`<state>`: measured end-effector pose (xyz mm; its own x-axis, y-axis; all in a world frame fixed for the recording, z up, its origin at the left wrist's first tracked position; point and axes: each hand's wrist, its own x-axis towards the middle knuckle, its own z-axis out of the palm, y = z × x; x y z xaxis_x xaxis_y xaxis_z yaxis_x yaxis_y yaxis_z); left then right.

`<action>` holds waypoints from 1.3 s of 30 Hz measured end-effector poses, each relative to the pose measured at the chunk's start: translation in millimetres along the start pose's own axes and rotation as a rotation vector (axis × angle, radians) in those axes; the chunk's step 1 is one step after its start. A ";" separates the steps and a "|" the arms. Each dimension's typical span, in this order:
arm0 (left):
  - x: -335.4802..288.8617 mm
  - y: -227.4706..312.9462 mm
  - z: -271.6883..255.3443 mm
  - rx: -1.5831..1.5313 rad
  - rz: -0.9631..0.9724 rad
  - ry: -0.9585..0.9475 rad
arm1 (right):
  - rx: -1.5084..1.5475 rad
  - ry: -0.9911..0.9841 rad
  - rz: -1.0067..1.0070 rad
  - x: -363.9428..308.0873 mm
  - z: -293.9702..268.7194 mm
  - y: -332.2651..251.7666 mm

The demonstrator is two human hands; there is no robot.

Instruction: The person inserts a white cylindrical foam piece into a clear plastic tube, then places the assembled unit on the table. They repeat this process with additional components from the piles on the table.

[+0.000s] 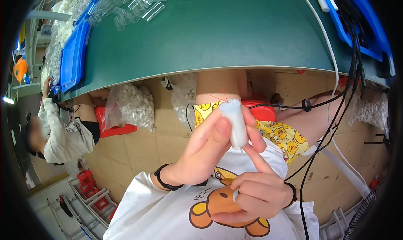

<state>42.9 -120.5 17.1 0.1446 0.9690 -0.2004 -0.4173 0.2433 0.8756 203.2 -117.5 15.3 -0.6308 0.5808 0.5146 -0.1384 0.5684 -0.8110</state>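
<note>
My left hand (214, 143) is wrapped round a white cylindrical tube (238, 129), thumb on one side and fingers on the other. The tube stands nearly upright above my lap, its upper end bluish and uneven, with a small thin tip at its lower end. From below, my right hand (260, 191) stretches its index finger up to the tube's lower end. The other right fingers are curled in, and a small white piece (236, 196) shows among them, too little of it visible to name.
On the green table (201, 34) lie clear plastic tubes (153, 11) and, at the left, a blue tray (73, 57). Black cables (336, 110) hang at the right. Bags of white parts (134, 105) stand on the floor. A co-worker (63, 131) sits at the left.
</note>
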 end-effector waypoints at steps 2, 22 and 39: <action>-1.6 -3.4 -3.5 -0.028 0.010 -0.049 | -0.029 -0.041 -0.006 1.7 0.5 -2.0; 4.3 -4.2 6.5 -0.059 -0.015 0.086 | -0.248 -0.001 -0.014 -2.7 7.8 1.0; 8.6 -8.0 1.6 0.009 -0.008 0.002 | -0.204 0.094 0.041 -2.1 15.1 2.4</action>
<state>48.9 -114.2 9.0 0.1465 0.9670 -0.2084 -0.4076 0.2509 0.8780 192.7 -126.1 8.1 -0.5576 0.6520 0.5138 0.0492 0.6438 -0.7636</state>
